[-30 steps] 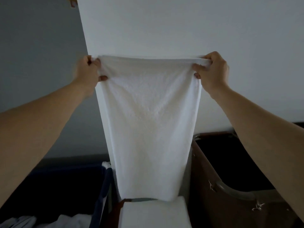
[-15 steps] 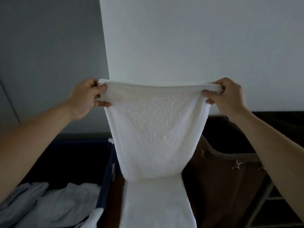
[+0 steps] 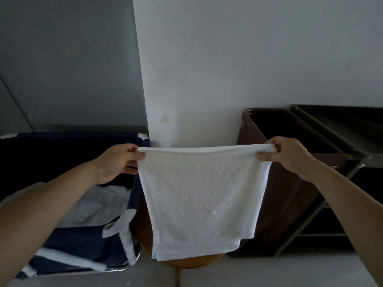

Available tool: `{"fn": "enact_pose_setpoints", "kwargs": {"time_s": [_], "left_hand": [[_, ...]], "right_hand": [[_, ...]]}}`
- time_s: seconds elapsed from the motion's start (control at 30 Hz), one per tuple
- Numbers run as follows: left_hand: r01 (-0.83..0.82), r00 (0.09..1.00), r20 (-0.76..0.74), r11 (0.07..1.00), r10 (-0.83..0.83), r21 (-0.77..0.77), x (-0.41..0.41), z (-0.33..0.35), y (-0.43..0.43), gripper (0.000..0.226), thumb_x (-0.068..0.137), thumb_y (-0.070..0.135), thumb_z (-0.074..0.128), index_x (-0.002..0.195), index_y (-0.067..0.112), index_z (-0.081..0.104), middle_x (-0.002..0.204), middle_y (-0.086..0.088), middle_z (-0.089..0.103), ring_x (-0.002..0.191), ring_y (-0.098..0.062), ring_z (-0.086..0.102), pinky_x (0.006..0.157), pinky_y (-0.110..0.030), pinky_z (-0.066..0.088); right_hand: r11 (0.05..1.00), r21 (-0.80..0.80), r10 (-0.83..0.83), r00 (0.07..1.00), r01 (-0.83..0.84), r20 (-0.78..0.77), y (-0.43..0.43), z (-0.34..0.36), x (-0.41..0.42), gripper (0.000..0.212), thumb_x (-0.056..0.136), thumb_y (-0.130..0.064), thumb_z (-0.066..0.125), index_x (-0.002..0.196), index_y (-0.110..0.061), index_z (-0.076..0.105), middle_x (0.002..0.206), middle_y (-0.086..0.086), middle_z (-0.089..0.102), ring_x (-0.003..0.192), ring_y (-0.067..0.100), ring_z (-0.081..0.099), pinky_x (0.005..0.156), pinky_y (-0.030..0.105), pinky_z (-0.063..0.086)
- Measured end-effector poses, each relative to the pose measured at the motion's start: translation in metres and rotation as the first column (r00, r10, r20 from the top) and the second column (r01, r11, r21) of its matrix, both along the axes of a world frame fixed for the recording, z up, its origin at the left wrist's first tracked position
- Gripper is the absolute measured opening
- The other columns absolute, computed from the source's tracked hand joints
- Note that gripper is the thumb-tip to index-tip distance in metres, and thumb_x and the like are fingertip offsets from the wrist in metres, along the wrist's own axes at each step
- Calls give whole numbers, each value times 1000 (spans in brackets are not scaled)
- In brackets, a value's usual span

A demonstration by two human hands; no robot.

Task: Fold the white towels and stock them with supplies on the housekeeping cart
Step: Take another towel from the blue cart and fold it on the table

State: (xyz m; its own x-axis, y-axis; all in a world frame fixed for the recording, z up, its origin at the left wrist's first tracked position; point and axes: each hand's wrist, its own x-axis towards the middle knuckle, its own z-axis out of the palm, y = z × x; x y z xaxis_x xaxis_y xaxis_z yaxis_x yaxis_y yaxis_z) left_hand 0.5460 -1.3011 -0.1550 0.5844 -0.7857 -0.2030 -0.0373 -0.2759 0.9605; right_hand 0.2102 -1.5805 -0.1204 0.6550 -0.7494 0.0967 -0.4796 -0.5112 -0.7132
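Item, far left: navy-blue fabric laundry hamper with white trim (image 3: 83, 241), mouth open upward, pale grey crumpled linen (image 3: 93, 204) lying inside. Its near corner post stands just beside the hanging cloth.

Item: left hand (image 3: 116, 162), arm stretched forward and up from the lower left corner. Thumb on the near face, fingers curled behind, pinching the left top corner of the cloth.

Item, centre: white terry towel (image 3: 199, 195), doubled over and held in the air by its folded top edge, which runs taut and almost level between the two hands. It hangs flat before the white wall column (image 3: 207, 59). The lower hems lie uneven, the near layer reaching lower at the left, a second layer showing at the right. Side edges hang free of hamper and bag.

Item, below: round brown wooden stool top (image 3: 186, 263), partly covered by the towel's bottom hem; whether they touch cannot be told.

Item: right hand (image 3: 290, 156), arm stretched forward from the lower right, thumb underneath and fingers closed over the right top corner, gripping it.

Item, right: brown fabric bag (image 3: 286, 204), open-topped, hung on the dark metal housekeeping cart (image 3: 323, 129), close behind the right wrist.

Item: pale grey floor (image 3: 269, 272), open between stool and cart.
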Motion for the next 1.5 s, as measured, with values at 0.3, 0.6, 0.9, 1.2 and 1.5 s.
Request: {"fn": "enact_pose_setpoints", "kwargs": {"time_s": [0.3, 0.6, 0.9, 1.2, 1.5], "left_hand": [[-207, 964, -118, 952, 237, 226, 53, -115, -108, 16, 98, 11, 58, 111, 2, 63, 106, -17, 70, 102, -36, 68, 95, -54, 53], [-354, 903, -59, 814, 426, 460, 86, -268, -199, 22, 99, 18, 56, 114, 3, 62, 101, -12, 66, 91, -29, 63, 72, -36, 52], [-306, 951, 90, 862, 295, 403, 70, -314, -178, 19, 99, 45, 52, 107, 29, 58, 98, 8, 65, 89, -11, 62, 67, -24, 43], [-378, 925, 195, 855, 327, 356, 53, -315, -160, 13, 101, 46, 44, 106, 36, 50, 93, 15, 61, 84, -5, 60, 61, -18, 39], [-425, 903, 249, 810, 350, 404, 81, -347, -186, 30, 103, 42, 42, 120, 18, 50, 91, 13, 52, 83, -11, 53, 76, -35, 43]], "right_hand": [[864, 496, -95, 995, 83, 0, -106, -132, 91, 42, 86, -23, 76, 121, -12, 55, 115, 7, 63, 103, 27, 65, 93, 48, 56], [675, 650, -345, 928, 349, -141, -160, -295, 162, 38, 93, -19, 69, 127, -7, 56, 105, 4, 63, 82, 12, 59, 72, 34, 51], [687, 601, -411, 900, 408, -141, -146, -342, 159, 26, 90, -28, 72, 107, -13, 59, 104, 9, 67, 93, 27, 65, 88, 50, 54], [725, 604, -293, 942, 331, -164, -139, -327, 152, 22, 92, -23, 70, 109, -14, 59, 105, 9, 67, 93, 28, 66, 87, 51, 55], [722, 568, -367, 915, 394, -169, -157, -349, 183, 34, 89, -24, 74, 115, -8, 61, 107, 9, 68, 89, 22, 66, 81, 39, 54]]}}
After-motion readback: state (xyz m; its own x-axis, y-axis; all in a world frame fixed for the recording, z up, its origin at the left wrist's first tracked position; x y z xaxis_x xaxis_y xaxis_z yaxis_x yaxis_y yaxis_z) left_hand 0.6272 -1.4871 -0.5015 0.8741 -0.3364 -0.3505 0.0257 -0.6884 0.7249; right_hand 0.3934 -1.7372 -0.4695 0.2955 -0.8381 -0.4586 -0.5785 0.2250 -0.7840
